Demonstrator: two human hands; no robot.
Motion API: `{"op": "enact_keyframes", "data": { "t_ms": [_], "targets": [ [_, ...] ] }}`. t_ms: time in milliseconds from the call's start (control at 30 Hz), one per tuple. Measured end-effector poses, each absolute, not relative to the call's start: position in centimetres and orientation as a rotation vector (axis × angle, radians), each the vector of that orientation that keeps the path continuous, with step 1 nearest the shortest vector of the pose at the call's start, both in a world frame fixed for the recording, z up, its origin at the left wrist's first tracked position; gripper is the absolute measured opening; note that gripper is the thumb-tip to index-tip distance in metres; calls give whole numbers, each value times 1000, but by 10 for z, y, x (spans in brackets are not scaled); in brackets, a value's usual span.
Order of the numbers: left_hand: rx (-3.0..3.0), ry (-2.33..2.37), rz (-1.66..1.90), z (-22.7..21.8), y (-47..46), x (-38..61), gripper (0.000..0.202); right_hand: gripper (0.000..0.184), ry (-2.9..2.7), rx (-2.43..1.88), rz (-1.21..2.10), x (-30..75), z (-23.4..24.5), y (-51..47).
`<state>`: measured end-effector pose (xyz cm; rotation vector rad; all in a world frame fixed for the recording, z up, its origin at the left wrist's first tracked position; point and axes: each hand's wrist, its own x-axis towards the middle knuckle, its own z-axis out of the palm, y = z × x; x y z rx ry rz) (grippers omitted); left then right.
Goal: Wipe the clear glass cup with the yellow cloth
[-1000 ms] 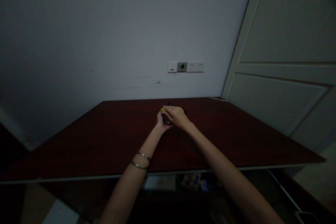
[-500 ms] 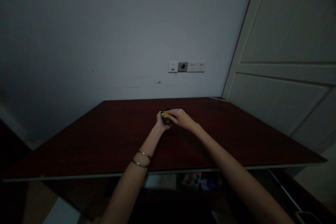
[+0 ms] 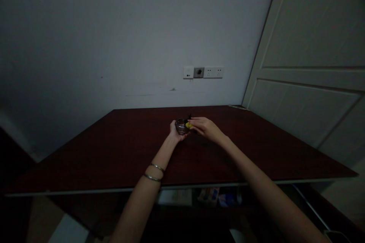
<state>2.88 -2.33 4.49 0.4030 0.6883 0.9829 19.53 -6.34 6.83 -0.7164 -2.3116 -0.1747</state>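
Note:
My left hand (image 3: 173, 130) is closed around a small clear glass cup (image 3: 181, 126), held above the dark red tabletop with its mouth tilted partly towards me. Some of the palm and fingers show below the cup's right side. Just right of the rim, my right hand (image 3: 207, 128) pinches a small yellow piece (image 3: 188, 125) that looks like a sponge, though it is too small to be sure. A dark bit (image 3: 190, 115) sticks up behind the right fingertips; I cannot make out what it is.
The dark red table (image 3: 128, 152) reaches back to a pale wall (image 3: 85, 45) with a row of sockets (image 3: 213, 72). A white panelled door (image 3: 308, 114) stands at the right. Under the tabletop, a shelf holds a pale box (image 3: 175, 197) and colourful packets (image 3: 209, 195).
My right hand has moved right, taking the yellow piece from over the cup's mouth to beside its rim. The cup's opening now shows. My left hand stays nearly where it was.

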Motion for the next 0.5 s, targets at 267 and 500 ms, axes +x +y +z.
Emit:
{"op": "enact_keyframes", "data": {
  "t_ms": [267,500],
  "targets": [
    [494,681,976,55,-30,26,51,45,-1358,-1061,272,195,39,-20],
    [506,634,1031,47,-19,21,46,51,-839,-992,750,188,25,13]
  ]
}}
